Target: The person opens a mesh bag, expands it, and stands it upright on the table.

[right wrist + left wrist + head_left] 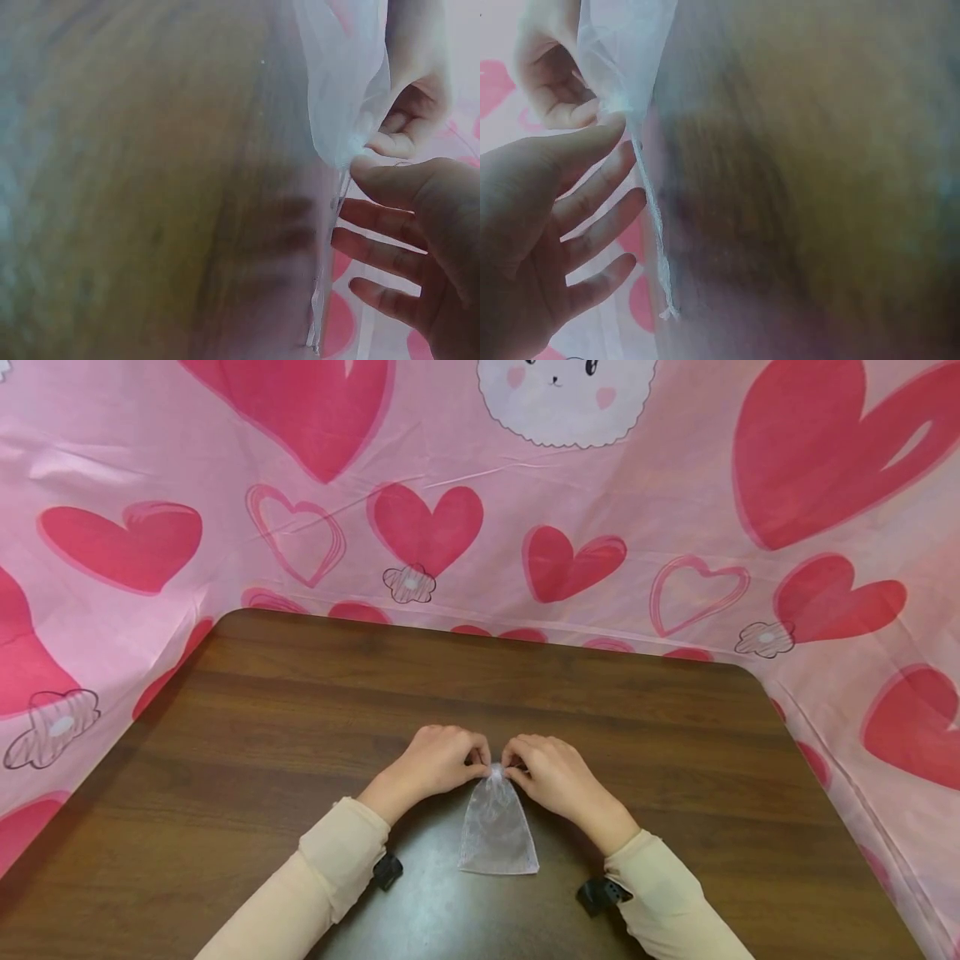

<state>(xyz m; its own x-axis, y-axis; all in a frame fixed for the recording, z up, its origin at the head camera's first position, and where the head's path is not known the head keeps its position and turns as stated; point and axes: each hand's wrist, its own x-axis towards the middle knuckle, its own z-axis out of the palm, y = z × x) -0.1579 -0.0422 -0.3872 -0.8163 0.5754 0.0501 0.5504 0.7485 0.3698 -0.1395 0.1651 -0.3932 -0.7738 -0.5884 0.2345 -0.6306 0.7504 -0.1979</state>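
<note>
A small sheer white drawstring pouch (498, 839) lies near the middle of the table, its neck bunched tight and its wide end toward me. At the left of the neck, my left hand (441, 757) pinches with thumb and forefinger. From the opposite side my right hand (553, 770) pinches the same gathered spot, fingertips close to the left ones. A thin white cord (654, 214) trails from the neck past the left fingers in the left wrist view. Another cord end (318, 292) hangs beside the spread right fingers in the right wrist view.
The dark brown wooden table (300, 685) reaches to rounded far corners. Pink cloth (495, 452) printed with red hearts hangs behind it and along both sides. Small black devices sit at the left cuff (387, 871) and right cuff (600, 895).
</note>
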